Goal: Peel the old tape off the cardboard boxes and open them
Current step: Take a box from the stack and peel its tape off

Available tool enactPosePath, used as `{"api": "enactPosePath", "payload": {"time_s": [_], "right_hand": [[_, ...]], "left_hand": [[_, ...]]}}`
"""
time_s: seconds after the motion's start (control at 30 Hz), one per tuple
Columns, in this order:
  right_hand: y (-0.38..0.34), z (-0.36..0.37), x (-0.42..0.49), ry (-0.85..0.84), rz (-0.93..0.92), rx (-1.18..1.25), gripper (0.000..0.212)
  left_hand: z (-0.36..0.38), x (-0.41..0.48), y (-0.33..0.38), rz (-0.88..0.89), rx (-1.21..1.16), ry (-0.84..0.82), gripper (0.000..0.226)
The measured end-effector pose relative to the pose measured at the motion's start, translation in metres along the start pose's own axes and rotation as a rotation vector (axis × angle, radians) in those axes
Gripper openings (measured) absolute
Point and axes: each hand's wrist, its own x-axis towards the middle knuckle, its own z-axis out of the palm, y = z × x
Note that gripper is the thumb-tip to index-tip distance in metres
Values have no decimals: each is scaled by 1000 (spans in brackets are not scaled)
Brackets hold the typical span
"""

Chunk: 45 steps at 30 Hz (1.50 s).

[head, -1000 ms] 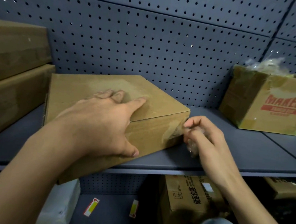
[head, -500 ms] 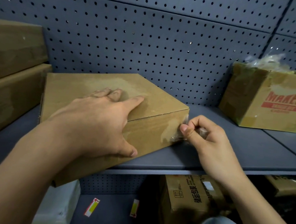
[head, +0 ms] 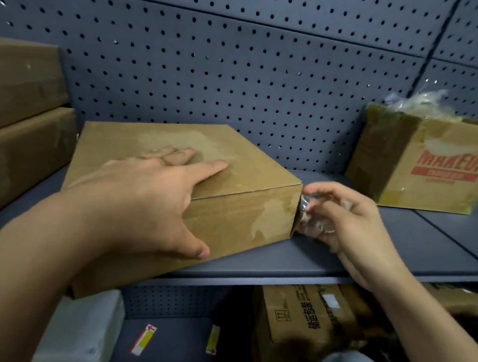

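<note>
**Peeling tape from the box's right corner**

Stripping tape is the step in hand, and the box (head: 244,217) has not been opened. It lies flat on the grey shelf (head: 396,246) in the middle of the frame. Its near left corner hangs over the shelf's front edge, and its lid is closed.

The left hand (head: 147,203) lies spread on the lid, fingers straight and thumb down the front face. It presses the box in place rather than clutching it.

At the box's right corner the right hand (head: 352,224) has its grip curled round a crumpled wad of clear tape (head: 308,216). The wad touches the corner edge. Whether it is attached on the far side cannot be told, because that side is hidden.

Pale torn patches on the front face suggest the tape there is already off.

The next move probably calls for a steady pull away from the corner, low along the cardboard, with the left hand bracing so the box does not slide further off the shelf. After that the lid seam along the front edge needs lifting.

A printed box (head: 434,170) stands at the right against the pegboard (head: 239,69). Two stacked boxes (head: 20,128) sit at the left.
</note>
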Motion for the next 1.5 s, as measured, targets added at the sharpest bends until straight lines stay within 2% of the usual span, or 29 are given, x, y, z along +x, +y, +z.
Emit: {"api": "enactPosePath", "payload": {"time_s": [0.07, 0.2, 0.33, 0.37, 0.43, 0.47, 0.5, 0.57, 0.67, 1.0, 1.27, 1.5], "right_hand": [[-2, 1, 1, -60, 70, 163, 44], [-6, -6, 1, -246, 186, 383, 26], [-8, -4, -5, -345, 158, 404, 22], [-10, -2, -8, -373, 147, 378, 22], [-12, 2, -11, -426, 116, 313, 21], [-12, 5, -12, -449, 104, 288, 20], [-12, 8, -14, -466, 94, 273, 20], [-12, 12, -16, -482, 83, 282, 20], [-10, 14, -17, -485, 64, 294, 19], [-7, 20, -15, -465, -81, 111, 28], [-14, 11, -14, -467, -193, -50, 20], [-17, 6, -11, -436, -286, -231, 30]], "left_hand": [[-2, -1, -3, 17, 4, -17, 120], [-6, 0, -14, 43, 1, -44, 120], [-10, -6, -22, -22, 9, -92, 124], [-11, -9, -20, -59, 40, -72, 121], [-10, -15, -8, -99, 77, 44, 101], [-9, -17, 4, -113, 73, 106, 98], [-7, -20, 18, -126, 73, 141, 104], [1, -21, 40, -107, 88, 178, 118], [14, -17, 48, -90, 126, 281, 121], [27, -5, 52, -111, 185, 446, 105], [31, -6, 52, -115, 197, 481, 97], [32, -6, 53, -144, 230, 496, 93]]}}
